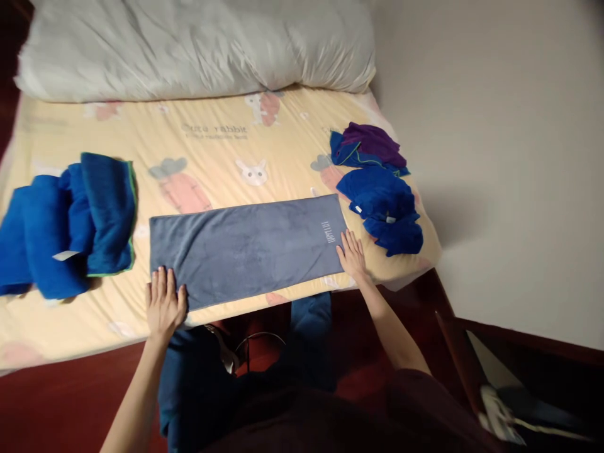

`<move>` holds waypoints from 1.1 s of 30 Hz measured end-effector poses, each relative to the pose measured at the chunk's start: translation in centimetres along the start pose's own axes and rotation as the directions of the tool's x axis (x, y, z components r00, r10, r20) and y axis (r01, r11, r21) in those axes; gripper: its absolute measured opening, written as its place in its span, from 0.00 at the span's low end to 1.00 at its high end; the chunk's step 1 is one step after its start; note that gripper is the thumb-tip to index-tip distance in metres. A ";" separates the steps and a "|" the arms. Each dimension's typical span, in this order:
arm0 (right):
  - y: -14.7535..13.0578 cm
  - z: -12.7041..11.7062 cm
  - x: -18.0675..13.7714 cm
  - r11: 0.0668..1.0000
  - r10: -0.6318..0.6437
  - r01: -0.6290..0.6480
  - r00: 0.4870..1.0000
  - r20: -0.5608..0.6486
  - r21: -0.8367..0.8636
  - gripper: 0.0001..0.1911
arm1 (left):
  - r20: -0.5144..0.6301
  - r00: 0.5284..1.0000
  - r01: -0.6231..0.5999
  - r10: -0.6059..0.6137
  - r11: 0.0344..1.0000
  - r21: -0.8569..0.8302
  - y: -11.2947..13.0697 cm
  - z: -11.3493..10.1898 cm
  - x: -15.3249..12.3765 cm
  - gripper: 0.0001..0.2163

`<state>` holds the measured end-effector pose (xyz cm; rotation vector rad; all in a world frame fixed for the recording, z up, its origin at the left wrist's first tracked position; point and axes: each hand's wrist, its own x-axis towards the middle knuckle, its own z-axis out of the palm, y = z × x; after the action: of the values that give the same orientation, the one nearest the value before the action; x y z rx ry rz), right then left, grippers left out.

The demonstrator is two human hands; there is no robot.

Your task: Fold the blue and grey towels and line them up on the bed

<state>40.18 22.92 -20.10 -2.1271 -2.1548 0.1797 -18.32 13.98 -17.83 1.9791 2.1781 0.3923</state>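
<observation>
A grey-blue towel point(255, 248) lies spread lengthwise along the bed's near edge, with pale lettering at its right end. My left hand point(164, 302) rests flat on the towel's near left corner, fingers stretched out. At the other end, my right hand point(352, 255) lies flat on the near right corner, its fingers extended. Diagonal creases run across the towel's left part. Left of it sit folded blue towels point(51, 233), one edged in green. To its right is a crumpled blue cloth pile point(384, 204) with small white tags.
The bed point(207, 179) has a yellow sheet printed with rabbits and carrots. A rolled pale quilt point(198, 50) lies across the back. Beyond the blue pile is a purple and blue cloth point(372, 143). A wall point(509, 157) borders the right side, above dark wooden furniture point(528, 340).
</observation>
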 end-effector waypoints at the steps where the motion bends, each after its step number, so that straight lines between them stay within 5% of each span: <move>1: -0.1 0.0 -0.1 1.000 0.017 -0.017 1.000 -0.013 0.008 0.33 | -0.003 1.000 0.003 -0.003 1.000 0.004 0.0 -0.1 0.0 0.32; 5: -2.4 -0.4 -2.5 0.984 0.150 -0.135 0.979 -0.139 0.114 0.34 | -0.023 1.000 -0.001 0.003 0.999 0.048 0.3 -0.6 -1.9 0.31; 8: -6.1 0.2 -7.7 0.943 0.276 -0.219 0.936 -0.218 0.250 0.34 | -0.007 0.999 0.033 -0.032 0.994 0.100 1.4 0.0 -6.3 0.31; 14: -14.9 3.9 -17.8 0.902 0.213 -0.154 0.972 -0.104 0.404 0.35 | -0.046 0.994 0.099 -0.095 0.991 0.095 2.8 1.8 -13.1 0.33; 21: -16.3 1.5 -17.3 0.799 0.295 -0.257 0.955 0.017 0.544 0.32 | 0.063 0.997 0.044 -0.047 0.997 0.057 1.0 -0.4 -12.3 0.31; 24: -17.1 0.3 -18.1 0.637 0.366 -0.291 0.929 0.052 0.714 0.26 | 0.096 0.995 -0.005 -0.006 0.995 0.105 0.7 -0.7 -12.8 0.32; 30: -22.4 1.5 -22.7 -0.026 0.352 -0.176 0.920 0.173 0.984 0.24 | 0.181 0.982 0.025 -0.059 0.983 0.182 1.6 -0.9 -12.9 0.34; 33: -24.1 2.2 -23.7 -0.233 0.326 -0.167 0.915 0.239 0.958 0.24 | 0.235 0.968 0.047 -0.093 0.980 0.195 2.0 -1.8 -12.1 0.32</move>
<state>16.31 -1.12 -18.30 -1.2474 -0.5820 1.2782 -15.73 1.95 -16.07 1.9151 2.1870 -0.0677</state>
